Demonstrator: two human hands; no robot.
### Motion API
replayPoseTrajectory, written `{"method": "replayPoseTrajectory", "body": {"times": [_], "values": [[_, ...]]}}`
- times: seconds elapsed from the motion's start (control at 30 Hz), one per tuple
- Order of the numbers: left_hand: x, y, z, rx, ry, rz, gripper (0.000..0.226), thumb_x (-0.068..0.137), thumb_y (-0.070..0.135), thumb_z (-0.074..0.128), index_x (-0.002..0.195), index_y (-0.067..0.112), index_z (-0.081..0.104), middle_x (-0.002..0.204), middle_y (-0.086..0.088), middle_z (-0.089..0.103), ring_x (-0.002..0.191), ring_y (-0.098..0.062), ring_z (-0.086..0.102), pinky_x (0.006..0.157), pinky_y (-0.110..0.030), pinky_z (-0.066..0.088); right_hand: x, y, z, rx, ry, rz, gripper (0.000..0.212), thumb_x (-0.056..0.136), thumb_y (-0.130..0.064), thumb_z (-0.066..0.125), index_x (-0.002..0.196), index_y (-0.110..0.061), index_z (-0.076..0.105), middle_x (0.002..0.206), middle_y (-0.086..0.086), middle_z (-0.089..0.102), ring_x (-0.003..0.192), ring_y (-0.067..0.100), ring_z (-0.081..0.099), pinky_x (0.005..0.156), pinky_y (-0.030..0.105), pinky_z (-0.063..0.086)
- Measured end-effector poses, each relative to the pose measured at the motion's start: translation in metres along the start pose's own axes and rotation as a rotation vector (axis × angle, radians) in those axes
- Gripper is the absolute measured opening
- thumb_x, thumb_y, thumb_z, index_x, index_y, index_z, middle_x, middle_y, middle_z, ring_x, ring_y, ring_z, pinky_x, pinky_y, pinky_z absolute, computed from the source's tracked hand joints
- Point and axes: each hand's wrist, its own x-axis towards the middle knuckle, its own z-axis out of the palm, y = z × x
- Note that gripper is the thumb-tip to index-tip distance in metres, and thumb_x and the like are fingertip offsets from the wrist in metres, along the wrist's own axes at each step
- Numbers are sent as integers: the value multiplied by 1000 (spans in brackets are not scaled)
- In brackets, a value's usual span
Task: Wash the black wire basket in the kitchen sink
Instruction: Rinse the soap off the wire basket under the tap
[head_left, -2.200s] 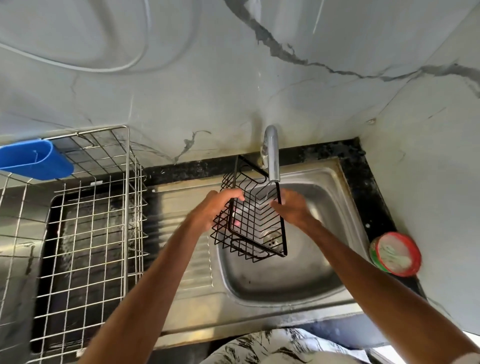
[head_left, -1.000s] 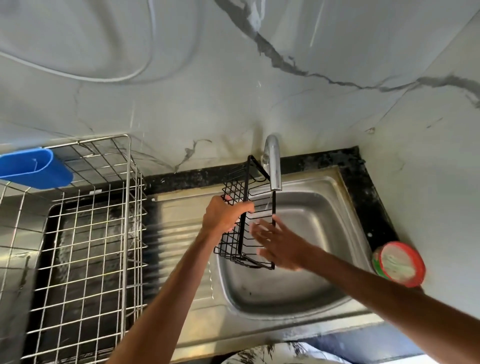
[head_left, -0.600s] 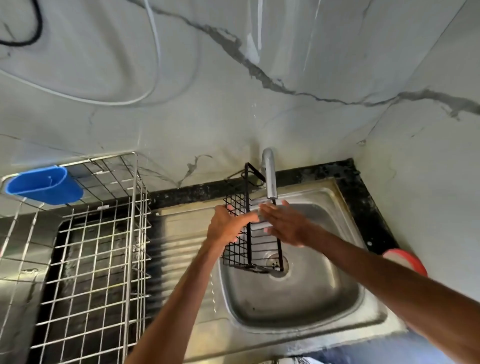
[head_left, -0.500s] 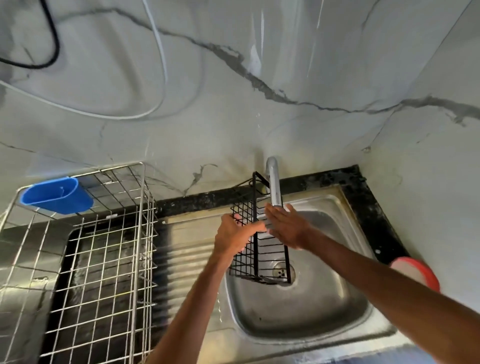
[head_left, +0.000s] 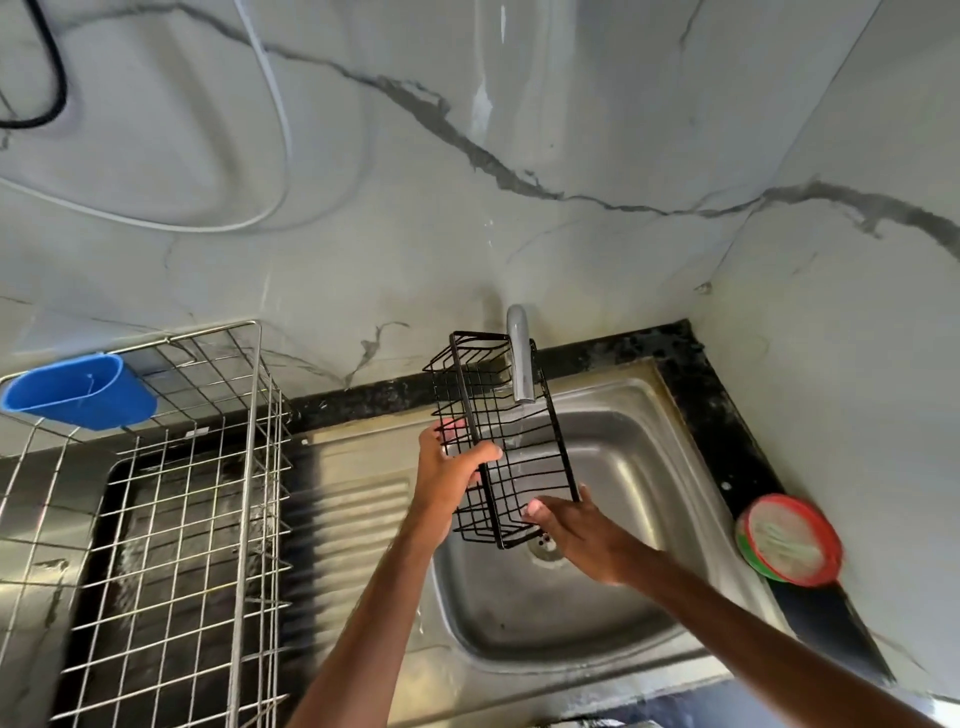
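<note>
A left hand curls round the rim of a black rectangular wire basket under the running chrome tap; the right hand pinches its near end.

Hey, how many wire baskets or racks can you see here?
2. The black wire basket is held in the left hand under the tap; the silver wire rack stands left of the sink. None looks hidden.
</note>
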Motion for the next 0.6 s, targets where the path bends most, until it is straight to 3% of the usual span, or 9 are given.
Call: {"method": "replayPoseTrajectory", "body": {"times": [0.07,0.1,0.2,0.27,0.33,0.4,0.47,0.53,0.6], "values": [[1,-1,3,0,-14,9,76,70,25,91,130,17,44,124,-7,61,110,-19,63,74,-27,47,-10,-14,0,-3,1,-17,56,100,-66,9,100,-40,58,100,-15,65,119,8,57,125,54,5],[1,-1,3,10,-15,18,80,69,23,92,132,18,43,124,-3,60,110,-16,61,77,-27,48,-16,-23,-1,1,-14,-35,50,98,-67,9,94,-45,53,93,-20,61,119,9,57,126,52,4],[6,-6,2,61,-14,41,97,55,33,92,135,21,38,128,-1,58,118,-19,59,98,-35,50,-28,-42,3,78,-18,-119,59,102,-62,16,104,-28,64,106,-7,68,118,1,56,126,37,0],[6,-6,0,57,-20,30,103,53,34,90,138,20,34,131,-2,56,122,-21,57,98,-33,48,-34,-50,1,130,-26,-125,58,105,-57,22,89,-16,61,88,6,65,93,4,60,117,28,29],[7,-6,-2,41,-43,18,104,57,32,90,140,20,29,131,0,50,123,-21,53,88,-27,44,-31,-49,-6,204,-27,-76,60,103,-62,28,80,-17,62,73,-2,63,73,7,59,82,32,50],[5,-5,-3,25,-58,1,100,66,24,91,141,18,26,129,0,48,117,-17,53,83,-26,41,-18,-35,-14,167,39,-32,59,102,-62,35,88,-18,72,80,-2,73,74,10,68,71,32,55],[6,-6,-4,-18,-68,-40,83,75,17,87,137,13,30,117,-2,58,104,-17,60,79,-28,45,0,-12,-21,135,178,25,38,103,-48,49,109,-21,75,109,1,76,91,13,73,79,26,59],[10,-9,-7,-97,-92,-88,74,72,21,83,131,-1,45,99,-6,71,100,-34,72,85,-42,57,12,-1,-32,197,372,62,22,100,-31,60,118,-27,71,117,-7,72,98,5,69,82,15,56],[12,-12,-9,-173,-152,-137,67,65,23,78,120,-10,59,105,-16,74,108,-43,73,90,-48,60,21,-1,-44,234,624,72,23,96,-13,64,116,-23,72,113,-6,72,96,6,68,80,13,54]]}}
